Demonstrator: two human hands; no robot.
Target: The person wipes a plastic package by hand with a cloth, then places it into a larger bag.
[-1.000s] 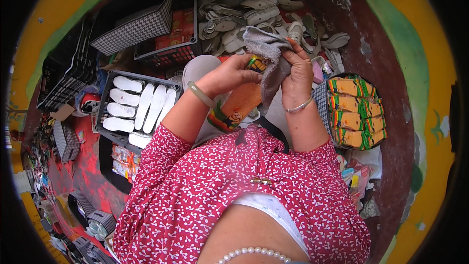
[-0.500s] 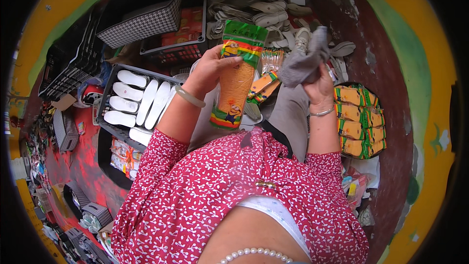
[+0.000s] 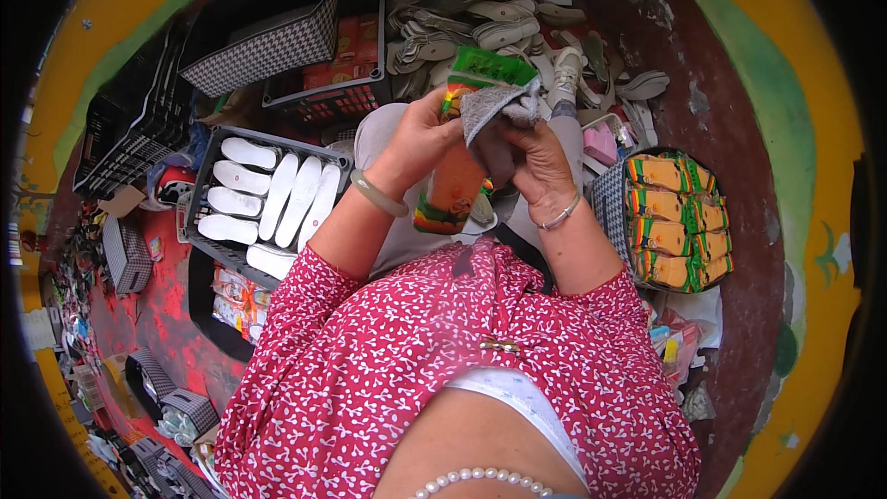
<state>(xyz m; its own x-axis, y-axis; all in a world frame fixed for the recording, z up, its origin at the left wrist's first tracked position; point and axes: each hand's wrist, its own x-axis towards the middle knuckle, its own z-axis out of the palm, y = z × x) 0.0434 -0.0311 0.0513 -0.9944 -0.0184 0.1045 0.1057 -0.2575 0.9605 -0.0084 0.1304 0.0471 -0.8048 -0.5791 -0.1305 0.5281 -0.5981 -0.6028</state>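
My left hand (image 3: 418, 143) grips the upper part of a packaged insole (image 3: 455, 187), an orange sole in a clear bag with green, red and yellow printed ends. A grey cloth (image 3: 492, 118) hangs bunched in my right hand (image 3: 545, 168) and lies over the front of the package, hiding its middle. Both hands are close together above my lap. To the right, a houndstooth basket (image 3: 610, 212) holds rows of similar packaged insoles (image 3: 661, 222). On the left, several white insoles (image 3: 291, 196) lie in a dark crate (image 3: 196, 201).
A houndstooth bin (image 3: 263, 55) rests at the upper left, beside a black crate (image 3: 328, 102) with red packs. Loose insoles (image 3: 506, 32) are piled ahead, near a shoe (image 3: 566, 74). Stacked black crates (image 3: 129, 125) stand far left. A pink box (image 3: 601, 143) is near my right knee.
My right hand has brought the grey cloth leftward onto the package. The package has shifted slightly right and tilted. The pink box and the right-hand basket's side now show.
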